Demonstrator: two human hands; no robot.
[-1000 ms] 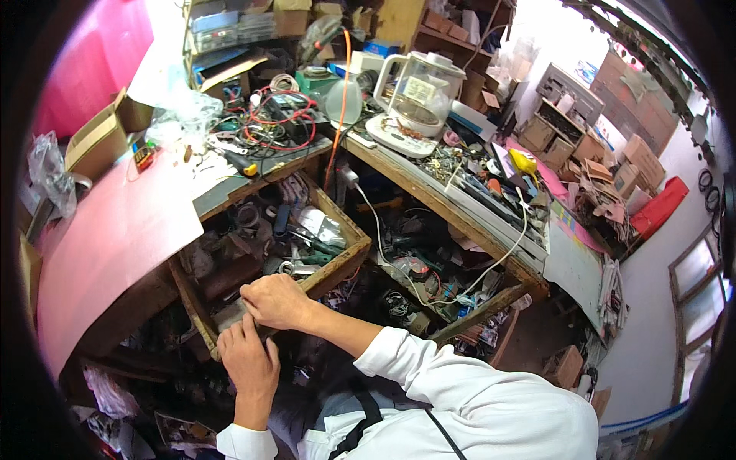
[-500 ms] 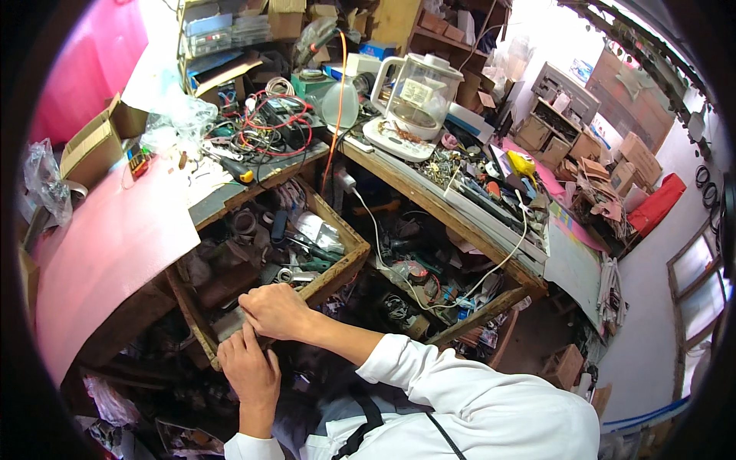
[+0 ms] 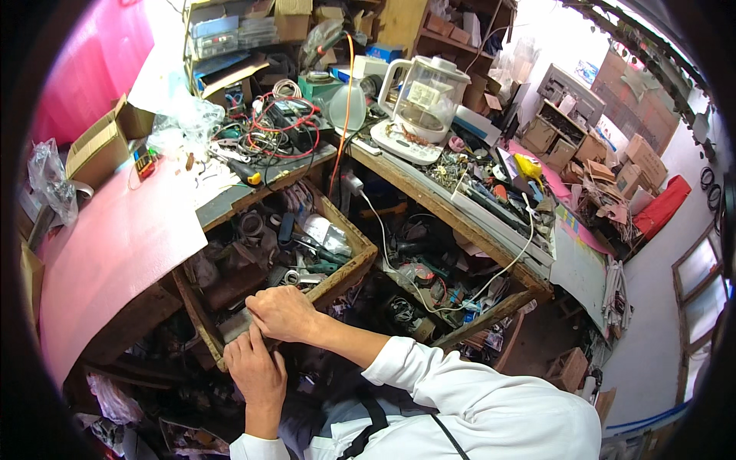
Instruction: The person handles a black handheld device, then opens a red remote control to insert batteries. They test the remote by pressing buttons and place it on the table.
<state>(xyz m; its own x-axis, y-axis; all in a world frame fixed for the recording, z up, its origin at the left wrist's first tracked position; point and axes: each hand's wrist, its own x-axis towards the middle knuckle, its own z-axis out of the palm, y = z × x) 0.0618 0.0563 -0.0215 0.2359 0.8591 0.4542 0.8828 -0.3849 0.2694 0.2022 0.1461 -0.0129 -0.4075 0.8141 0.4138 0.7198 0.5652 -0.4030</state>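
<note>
Both of my hands come together at the near corner of a pulled-out wooden drawer (image 3: pixel 349 268). My right hand (image 3: pixel 285 313) is closed, its fingers curled down toward the drawer's front. Just below it, my left hand (image 3: pixel 257 372) has bent fingers drawn together, their tips close to the right hand. A flat greyish piece (image 3: pixel 234 326) shows beside the fingertips, partly covered by them. Whatever lies between the fingers is hidden. Inside the drawer are rolls of tape (image 3: pixel 250 224), a clear plastic packet (image 3: pixel 326 234) and several hand tools.
A second open drawer (image 3: pixel 491 318) holds cables and parts, with a white cord (image 3: pixel 399 276) looping over it. On the bench stand a glass kettle (image 3: pixel 429 96) on its white base and tangled red-and-black leads (image 3: pixel 284 126). A pink sheet (image 3: pixel 115 253) covers the left bench.
The whole view has shifted slightly, so things sit a little farther right and lower. My hands keep almost the same pose at the drawer corner.
</note>
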